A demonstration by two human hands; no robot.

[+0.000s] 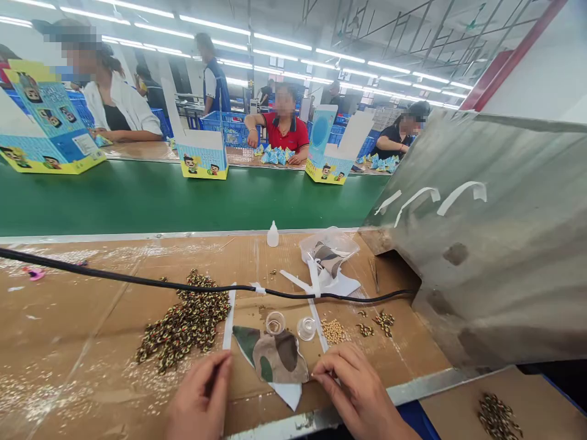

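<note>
My left hand [202, 394] is at the left of a camouflage cloth piece [280, 357], thumb and fingertips together; anything between them is too small to make out. At the cloth's right edge, my right hand [353, 388] pinches thumb and forefinger, with a tiny pale speck at the tips that I cannot name. A white sheet [290, 394] shows from under the cloth. Just behind it stand a small clear cup [276, 323] and a second clear cup [306, 329]. A heap of small dark, yellow-and-red pieces [188, 321] lies beyond my left hand; tan beads [333, 331] lie beyond my right.
A black cable [151, 282] crosses above the cardboard-covered table. Behind it are a white dropper bottle [273, 234] and a plastic bag [330, 250] with camouflage cloth. A large grey metal housing [504, 244] stands at right. Cartons [204, 156] stand on the green belt [257, 198]; people sit beyond.
</note>
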